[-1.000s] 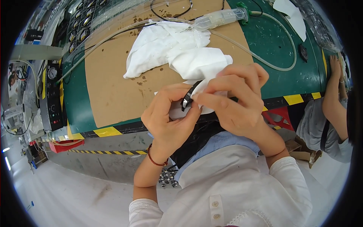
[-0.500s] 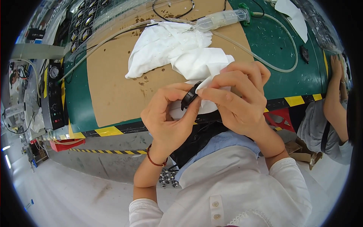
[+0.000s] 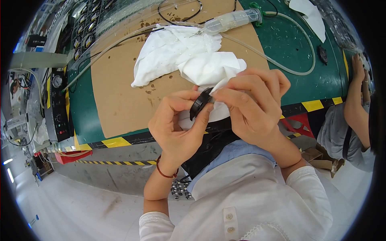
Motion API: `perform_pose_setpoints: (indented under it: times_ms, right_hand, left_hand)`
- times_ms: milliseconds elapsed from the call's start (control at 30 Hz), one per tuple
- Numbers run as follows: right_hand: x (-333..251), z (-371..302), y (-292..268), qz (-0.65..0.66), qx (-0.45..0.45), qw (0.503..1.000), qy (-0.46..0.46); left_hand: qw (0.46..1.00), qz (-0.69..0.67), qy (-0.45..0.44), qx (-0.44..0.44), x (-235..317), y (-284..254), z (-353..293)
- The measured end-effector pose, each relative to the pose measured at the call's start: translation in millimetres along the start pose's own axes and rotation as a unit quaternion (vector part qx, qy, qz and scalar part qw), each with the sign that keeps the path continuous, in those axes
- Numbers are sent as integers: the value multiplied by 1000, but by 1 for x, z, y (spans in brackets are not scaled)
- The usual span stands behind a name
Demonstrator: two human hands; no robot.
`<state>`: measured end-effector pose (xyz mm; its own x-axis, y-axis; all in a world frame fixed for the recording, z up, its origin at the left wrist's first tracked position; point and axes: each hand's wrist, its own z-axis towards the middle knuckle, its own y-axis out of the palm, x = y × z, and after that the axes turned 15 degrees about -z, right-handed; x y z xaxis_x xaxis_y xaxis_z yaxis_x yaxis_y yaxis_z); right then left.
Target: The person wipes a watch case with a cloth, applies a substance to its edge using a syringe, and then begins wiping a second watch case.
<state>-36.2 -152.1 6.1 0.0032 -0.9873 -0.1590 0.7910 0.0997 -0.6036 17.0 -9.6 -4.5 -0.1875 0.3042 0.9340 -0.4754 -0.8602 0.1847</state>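
Observation:
Between the thumb and fingers of my left hand (image 3: 175, 120) is a small round black part (image 3: 200, 103), held on edge like a watch case. My right hand (image 3: 257, 104) pinches a fold of white cloth (image 3: 207, 68) against the upper rim of that part. The cloth trails from my fingertips to a crumpled heap on the cardboard sheet (image 3: 116, 96), and some of it hangs below the part. The face of the part is mostly turned away and cannot be made out.
Beyond the cloth lies a clear dispensing syringe (image 3: 231, 22) with a needle and hose. A black control box with a gauge (image 3: 58, 104) stands at the left. Another black part (image 3: 322, 55) rests on the green mat (image 3: 297, 88). A co-worker's arm (image 3: 356, 100) is at the right edge.
My hands keep nearly the same place. The black part has shifted slightly left and tilted a little, with the cloth still pinched at its rim.

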Motion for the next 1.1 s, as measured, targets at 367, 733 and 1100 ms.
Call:
perform_pose_setpoints:
  times_ms: [367, 733, 1100]
  right_hand:
    - [0, 2, -3, 90, -11, 996, -1]
    - [2, 4, 1, 37, -39, 998, 29]
    - [8, 4, -6, 72, -29, 995, 67]
  left_hand:
    - [997, 46, 48, -31, -4, 0, 4]
    - [998, -58, 9, 13, 1, -3, 0]
    - [975, -197, -101, 25, 13, -8, 7]
